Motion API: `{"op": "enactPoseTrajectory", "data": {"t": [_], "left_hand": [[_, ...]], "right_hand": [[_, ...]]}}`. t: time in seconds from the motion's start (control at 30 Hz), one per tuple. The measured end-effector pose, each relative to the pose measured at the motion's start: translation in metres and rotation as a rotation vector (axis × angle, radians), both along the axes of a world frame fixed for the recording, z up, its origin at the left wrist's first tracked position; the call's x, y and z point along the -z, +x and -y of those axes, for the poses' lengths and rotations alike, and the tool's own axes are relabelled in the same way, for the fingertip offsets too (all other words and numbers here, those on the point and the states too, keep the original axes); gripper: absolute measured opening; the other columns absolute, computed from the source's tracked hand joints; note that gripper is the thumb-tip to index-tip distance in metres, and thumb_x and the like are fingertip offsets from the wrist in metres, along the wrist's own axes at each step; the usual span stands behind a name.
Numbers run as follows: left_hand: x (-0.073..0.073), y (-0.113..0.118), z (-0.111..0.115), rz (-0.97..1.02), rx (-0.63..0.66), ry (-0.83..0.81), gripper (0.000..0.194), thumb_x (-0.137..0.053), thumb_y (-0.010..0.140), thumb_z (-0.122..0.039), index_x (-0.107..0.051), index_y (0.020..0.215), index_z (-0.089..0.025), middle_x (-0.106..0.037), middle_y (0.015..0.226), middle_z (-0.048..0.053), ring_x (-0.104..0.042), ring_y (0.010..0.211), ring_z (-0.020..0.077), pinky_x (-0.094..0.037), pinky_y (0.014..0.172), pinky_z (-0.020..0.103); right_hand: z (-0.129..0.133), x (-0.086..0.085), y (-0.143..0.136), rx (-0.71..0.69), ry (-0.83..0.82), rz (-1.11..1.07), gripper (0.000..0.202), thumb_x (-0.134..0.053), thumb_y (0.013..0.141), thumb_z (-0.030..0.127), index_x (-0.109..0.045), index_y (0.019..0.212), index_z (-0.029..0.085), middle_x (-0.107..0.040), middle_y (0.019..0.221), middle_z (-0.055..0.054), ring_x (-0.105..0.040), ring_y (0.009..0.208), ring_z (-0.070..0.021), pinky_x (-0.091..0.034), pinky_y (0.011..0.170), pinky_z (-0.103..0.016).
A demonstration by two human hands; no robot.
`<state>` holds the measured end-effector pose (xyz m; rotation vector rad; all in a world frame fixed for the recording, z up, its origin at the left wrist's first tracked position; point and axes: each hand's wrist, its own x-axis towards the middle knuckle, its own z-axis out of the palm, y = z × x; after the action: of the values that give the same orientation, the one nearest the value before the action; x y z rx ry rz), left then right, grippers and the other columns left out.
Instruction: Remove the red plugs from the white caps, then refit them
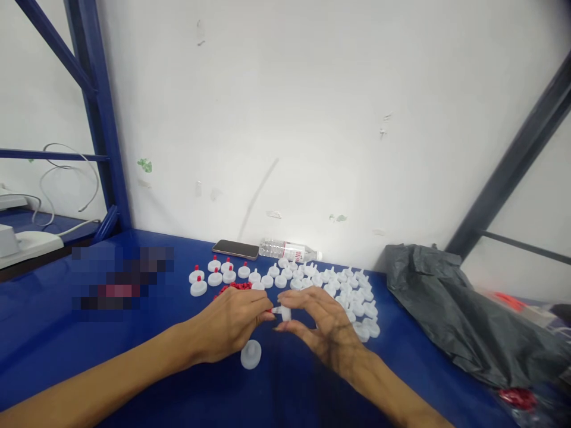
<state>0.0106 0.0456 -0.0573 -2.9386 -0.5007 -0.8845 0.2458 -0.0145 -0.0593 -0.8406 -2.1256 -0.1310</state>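
Observation:
Between the thumb and fingers of my right hand point(328, 321) is a white nozzle cap point(286, 313), lying on its side with its spout pointing left. My left hand point(227, 324) pinches a small red tip cap point(269, 310) at the end of that spout; my fingers cover most of it. Just below my left hand lies a white round lid point(251, 355). A heap of small red tip caps point(239, 286) shows behind my left hand. Several white nozzle caps with red tips point(215, 277) stand at the left, and many without red tips point(357, 294) stand behind my right hand.
A phone point(235, 249) and a clear plastic bottle point(285, 249) lie along the wall on the blue table point(147, 362). At the right a dark grey plastic bag point(446, 309) covers the table. A blue frame post point(104, 119) rises at the left, near white cables point(66, 167).

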Motion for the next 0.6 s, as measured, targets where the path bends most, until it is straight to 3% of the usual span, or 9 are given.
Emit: {"op": "enactPoseTrajectory", "data": {"t": [0.3,0.6], "left_hand": [[0.0030,-0.0002,0.0044,0.037,0.017,-0.158,0.033,-0.035,0.108,-0.027,-0.055,0.084,-0.019,-0.059,0.073,0.000,-0.054,0.060,0.0139,-0.037,0.057,0.028],[-0.0016,-0.0006,0.0080,0.039,0.049,-0.130,0.033,-0.034,0.107,-0.022,-0.056,0.082,-0.018,-0.059,0.070,-0.001,-0.052,0.059,0.0131,-0.035,0.056,0.028]], "right_hand": [[0.0033,0.0041,-0.0038,-0.003,0.060,-0.084,0.025,-0.070,0.096,0.041,-0.066,0.117,0.027,-0.079,0.108,-0.004,-0.075,0.092,-0.0196,-0.063,0.082,-0.034],[0.0060,0.0067,-0.0027,0.031,0.072,-0.020,0.021,-0.068,0.099,0.039,-0.070,0.116,0.028,-0.079,0.111,-0.005,-0.077,0.088,-0.0218,-0.063,0.078,-0.037]]}}
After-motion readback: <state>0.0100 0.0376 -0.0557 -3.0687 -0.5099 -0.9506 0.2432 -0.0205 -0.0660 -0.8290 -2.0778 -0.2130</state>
